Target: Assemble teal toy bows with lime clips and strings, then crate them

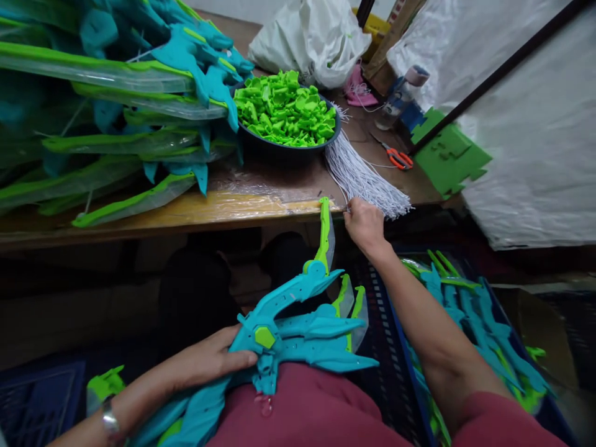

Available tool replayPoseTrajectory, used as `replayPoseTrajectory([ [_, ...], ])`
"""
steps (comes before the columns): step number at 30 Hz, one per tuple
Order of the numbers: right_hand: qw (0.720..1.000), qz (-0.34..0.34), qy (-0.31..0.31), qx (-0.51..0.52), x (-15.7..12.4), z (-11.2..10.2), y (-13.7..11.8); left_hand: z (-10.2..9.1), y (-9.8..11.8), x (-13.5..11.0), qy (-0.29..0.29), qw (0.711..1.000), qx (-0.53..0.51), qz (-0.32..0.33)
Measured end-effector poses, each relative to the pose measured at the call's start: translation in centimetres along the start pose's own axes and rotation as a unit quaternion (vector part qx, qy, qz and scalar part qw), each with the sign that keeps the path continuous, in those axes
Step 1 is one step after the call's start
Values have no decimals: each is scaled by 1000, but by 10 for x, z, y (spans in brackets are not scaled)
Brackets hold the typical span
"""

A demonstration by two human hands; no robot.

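A teal plastic toy piece with lime-green and clear curved blades lies across my lap, looking like part of a toy bow. My left hand is closed around its body, thumb on top near a green hexagonal button. At the table's front edge, my right hand is closed in a pinch beside a bundle of white strings. A strand from the bundle runs to its fingertips, which are partly hidden. Just left of that hand, the toy's upper green blade rises in front of the table edge.
Many similar teal and green toys are piled on the table's left. A dark bowl holds small green parts. Orange-handled scissors, a bottle and a white plastic bag stand behind. A blue crate at right holds more toys.
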State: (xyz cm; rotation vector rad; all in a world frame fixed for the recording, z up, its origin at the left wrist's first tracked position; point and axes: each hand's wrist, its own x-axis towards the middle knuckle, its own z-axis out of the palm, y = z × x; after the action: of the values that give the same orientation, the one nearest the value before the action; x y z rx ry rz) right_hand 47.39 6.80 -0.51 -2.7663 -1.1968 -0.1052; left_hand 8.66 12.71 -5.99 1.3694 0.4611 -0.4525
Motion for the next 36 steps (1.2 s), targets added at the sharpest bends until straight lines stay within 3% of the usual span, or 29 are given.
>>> replayPoseTrajectory([
  [5, 993, 31, 26, 112, 0, 2, 8, 5, -2, -2, 36, 998, -42, 39],
  [10, 953, 88, 22, 288, 0, 6, 18, 10, 12, -28, 163, 982, -97, 16],
  [12, 923, 113, 6, 367, -1, 7, 19, 10, 22, -42, 178, 976, -126, 14],
  [17, 826, 155, -31, 541, -17, 4, 10, 4, 44, -59, 142, 984, -103, -11],
  [21, 751, 166, -75, 635, -54, 3, -10, 1, 57, -55, 178, 974, -141, 11],
  [24, 710, 172, -106, 674, -86, 2, -30, 0, 67, -45, 195, 960, -198, 35],
  [30, 664, 163, -231, 692, -163, 3, -79, -9, 71, -10, 113, 971, -203, 57],
  [33, 623, 116, -335, 698, -203, 11, -97, -11, 71, 7, 72, 972, -206, 84],
  [36, 565, 43, -459, 684, -220, 19, -104, -11, 69, 9, 33, 972, -213, 95],
])
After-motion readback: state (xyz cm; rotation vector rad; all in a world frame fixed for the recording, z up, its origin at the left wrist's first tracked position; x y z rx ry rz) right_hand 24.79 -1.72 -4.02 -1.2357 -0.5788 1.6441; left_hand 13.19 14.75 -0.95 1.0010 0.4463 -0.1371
